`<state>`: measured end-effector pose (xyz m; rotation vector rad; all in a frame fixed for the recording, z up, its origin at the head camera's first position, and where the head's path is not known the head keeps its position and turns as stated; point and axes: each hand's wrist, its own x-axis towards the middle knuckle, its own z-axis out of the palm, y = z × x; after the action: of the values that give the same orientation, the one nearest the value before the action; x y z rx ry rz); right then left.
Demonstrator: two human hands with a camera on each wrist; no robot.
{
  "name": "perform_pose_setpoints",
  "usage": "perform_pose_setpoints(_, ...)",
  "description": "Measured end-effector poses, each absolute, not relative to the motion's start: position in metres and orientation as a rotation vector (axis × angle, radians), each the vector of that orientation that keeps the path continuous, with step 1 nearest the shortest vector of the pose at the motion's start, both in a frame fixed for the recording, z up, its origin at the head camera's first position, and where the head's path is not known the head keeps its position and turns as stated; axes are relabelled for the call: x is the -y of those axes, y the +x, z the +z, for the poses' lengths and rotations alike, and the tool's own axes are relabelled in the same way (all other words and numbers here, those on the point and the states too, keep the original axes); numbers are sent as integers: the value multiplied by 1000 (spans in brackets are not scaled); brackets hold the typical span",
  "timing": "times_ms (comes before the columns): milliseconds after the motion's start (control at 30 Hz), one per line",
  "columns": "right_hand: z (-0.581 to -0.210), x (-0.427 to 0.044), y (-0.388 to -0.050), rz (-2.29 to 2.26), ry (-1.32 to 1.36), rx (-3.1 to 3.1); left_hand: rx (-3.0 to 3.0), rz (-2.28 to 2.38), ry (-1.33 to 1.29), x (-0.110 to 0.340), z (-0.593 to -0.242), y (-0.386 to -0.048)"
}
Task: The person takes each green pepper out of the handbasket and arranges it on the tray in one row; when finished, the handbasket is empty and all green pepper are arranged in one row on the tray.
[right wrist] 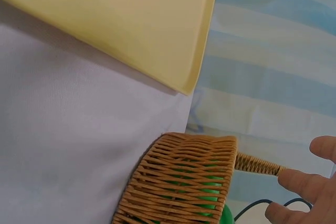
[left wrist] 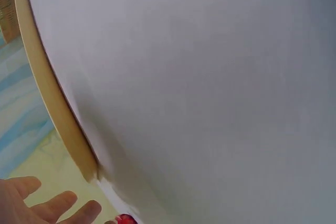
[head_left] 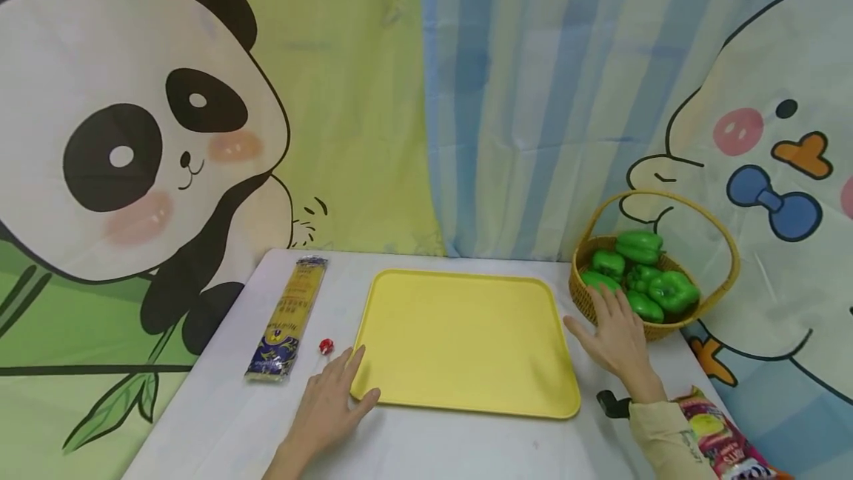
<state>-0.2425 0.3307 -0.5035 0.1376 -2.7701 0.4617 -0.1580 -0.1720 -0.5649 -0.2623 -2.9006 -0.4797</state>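
My left hand [head_left: 323, 406] is spread at the front left corner of a yellow tray [head_left: 466, 347], holding nothing. Whether its fingers touch the tray I cannot tell. A small red round object [head_left: 326, 347] lies just beyond those fingertips. On the other side, my right hand [head_left: 616, 335] reaches with extended fingers over the near left side of a wicker basket [head_left: 581, 301]. Several green bell peppers [head_left: 673, 291] fill the basket. In the right wrist view the fingers [right wrist: 307, 184] appear beside the basket's handle [right wrist: 260, 164], and nothing is gripped.
A long yellow and blue packet [head_left: 288, 321] lies left of the tray. Near my right sleeve are a small black object [head_left: 611, 404] and a colourful snack bag [head_left: 723, 439]. Behind the white table hangs a cartoon-printed curtain [head_left: 360, 95].
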Motion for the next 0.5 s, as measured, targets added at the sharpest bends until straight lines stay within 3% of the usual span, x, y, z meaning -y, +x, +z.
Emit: perform_pose_setpoints(500, -506, -333, -236, 484, 114, 2774, 3109, -588, -209, 189, -573, -180)
